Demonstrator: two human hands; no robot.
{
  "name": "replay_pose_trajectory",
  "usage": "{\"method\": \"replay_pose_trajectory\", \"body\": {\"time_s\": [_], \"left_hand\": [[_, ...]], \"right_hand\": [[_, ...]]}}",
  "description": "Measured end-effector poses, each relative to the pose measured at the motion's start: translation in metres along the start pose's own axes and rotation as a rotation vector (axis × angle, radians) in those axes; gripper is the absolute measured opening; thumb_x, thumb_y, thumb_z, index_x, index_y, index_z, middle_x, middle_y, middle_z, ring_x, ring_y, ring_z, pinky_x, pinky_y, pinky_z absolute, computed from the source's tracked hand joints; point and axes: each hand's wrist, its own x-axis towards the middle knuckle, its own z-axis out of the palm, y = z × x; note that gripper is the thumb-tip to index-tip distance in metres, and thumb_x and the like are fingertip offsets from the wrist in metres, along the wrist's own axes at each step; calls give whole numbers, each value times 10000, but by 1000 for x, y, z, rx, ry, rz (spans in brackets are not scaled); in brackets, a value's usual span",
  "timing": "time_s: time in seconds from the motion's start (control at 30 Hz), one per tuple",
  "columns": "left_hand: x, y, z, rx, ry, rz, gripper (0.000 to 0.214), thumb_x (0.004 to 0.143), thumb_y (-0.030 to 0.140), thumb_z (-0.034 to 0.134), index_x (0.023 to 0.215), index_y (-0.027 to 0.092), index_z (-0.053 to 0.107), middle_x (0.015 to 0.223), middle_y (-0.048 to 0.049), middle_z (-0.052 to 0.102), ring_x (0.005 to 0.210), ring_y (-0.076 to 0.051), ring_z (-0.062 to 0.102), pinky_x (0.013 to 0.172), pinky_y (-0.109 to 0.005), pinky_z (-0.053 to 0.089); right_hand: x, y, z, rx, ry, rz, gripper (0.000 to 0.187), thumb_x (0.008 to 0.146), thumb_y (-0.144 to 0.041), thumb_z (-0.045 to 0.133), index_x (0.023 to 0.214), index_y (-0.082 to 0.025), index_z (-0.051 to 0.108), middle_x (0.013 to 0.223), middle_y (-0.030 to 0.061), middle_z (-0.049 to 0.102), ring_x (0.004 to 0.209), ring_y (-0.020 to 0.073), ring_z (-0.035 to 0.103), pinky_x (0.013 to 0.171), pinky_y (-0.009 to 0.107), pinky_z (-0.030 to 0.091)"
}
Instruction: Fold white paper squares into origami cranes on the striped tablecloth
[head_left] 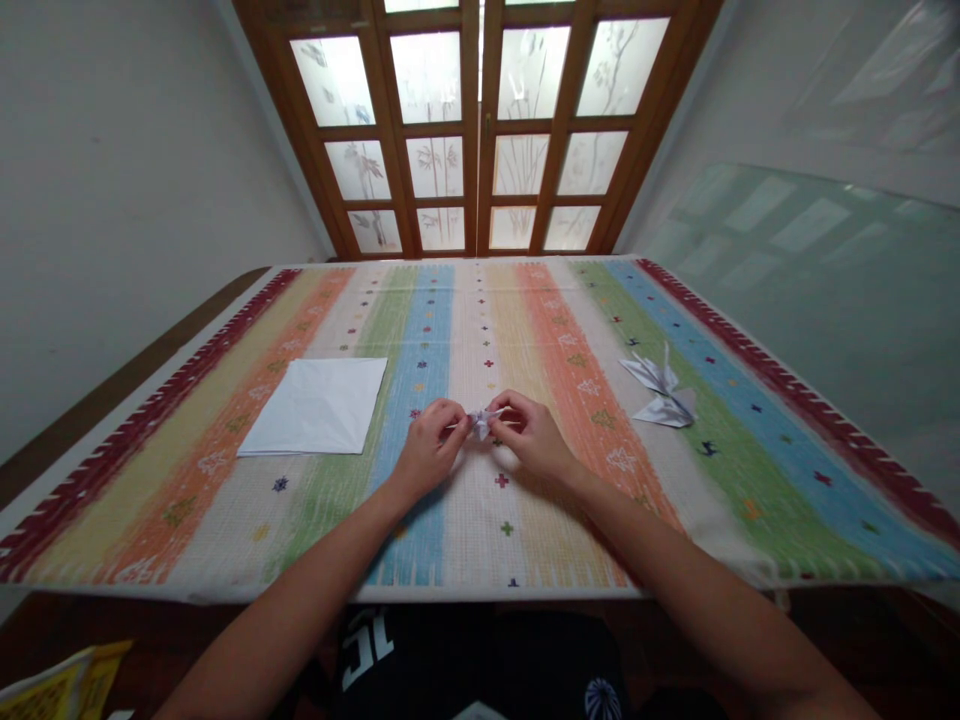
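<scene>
A small folded white paper piece (pixel 481 426) is held between my two hands, a little above the striped tablecloth. My left hand (pixel 433 440) pinches its left side with thumb and forefinger. On the other side, my right hand (pixel 529 432) pinches its right part, the fingers closed on a thin pointed end. My fingertips cover much of the folded paper, so its full shape is hidden. To the left of my hands lies a stack of square white paper sheets (pixel 319 405). Folded paper cranes (pixel 664 392) rest on the cloth to the right.
The table wears a striped, patterned tablecloth (pixel 487 540) reaching to its near edge. Wooden doors with glass panes (pixel 480 130) stand beyond the far edge. A glass panel (pixel 810 300) leans by the right wall. A yellow object (pixel 75 685) is low at the left, below the table.
</scene>
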Motion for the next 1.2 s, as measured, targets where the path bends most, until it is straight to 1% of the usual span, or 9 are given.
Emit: {"method": "replay_pose_trajectory", "body": {"time_s": [0.17,0.3,0.4,0.5,0.67,0.73,0.87,1.1,1.2], "left_hand": [[1,-4,-2,32,99,-37,307,1015,350,549,752,204,614,834,-44,652,775,-177,609,736,-282,510],[2,-7,-3,-44,121,-120,298,992,350,577,740,199,624,815,-39,642,775,-176,628,673,-258,535],[1,-7,-1,-139,128,-178,291,979,378,602,751,198,600,807,-29,636,734,-164,650,623,-241,568],[1,-7,2,-225,120,-223,171,937,358,660,923,207,581,854,-6,667,684,-139,687,593,-219,581],[0,-7,5,-373,135,-285,438,882,299,694,1251,259,461,979,14,668,669,-131,733,582,-224,613],[1,-8,5,-394,145,-279,396,876,298,686,1218,253,490,1027,1,656,719,-141,747,615,-248,640],[1,-8,3,-346,118,-261,165,896,313,672,971,206,571,991,-5,629,764,-144,738,665,-254,645],[4,-9,1,-484,118,-323,344,900,512,716,893,190,593,894,1,614,720,-145,684,665,-291,656],[6,-13,1,-494,139,-334,349,861,494,753,886,185,591,899,-1,632,697,-135,678,653,-273,637]], "right_hand": [[3,4,-1,115,96,40,233,797,-317,730,994,-255,620,998,16,684,791,170,697,674,297,623],[5,8,-4,82,74,34,216,825,-320,697,1018,-244,757,1072,74,756,921,212,725,717,309,622],[5,8,-4,60,56,52,202,834,-348,717,971,-226,800,1061,89,784,839,200,745,707,314,618],[4,8,-1,94,25,91,229,807,-412,783,912,-208,788,959,77,792,717,187,751,663,312,621],[4,7,0,121,30,139,249,738,-407,853,849,-213,745,830,50,778,661,196,753,596,290,609],[5,7,-1,141,45,156,248,732,-399,850,842,-213,728,821,34,768,654,187,748,582,276,598],[7,6,-3,163,60,164,247,735,-376,845,879,-214,728,873,23,763,679,176,748,602,270,591],[7,7,-3,196,23,155,261,756,-379,840,929,-208,743,927,34,769,733,175,747,666,285,597],[8,7,-5,204,22,170,287,754,-397,843,946,-210,741,922,36,764,734,183,742,649,286,586]]}}
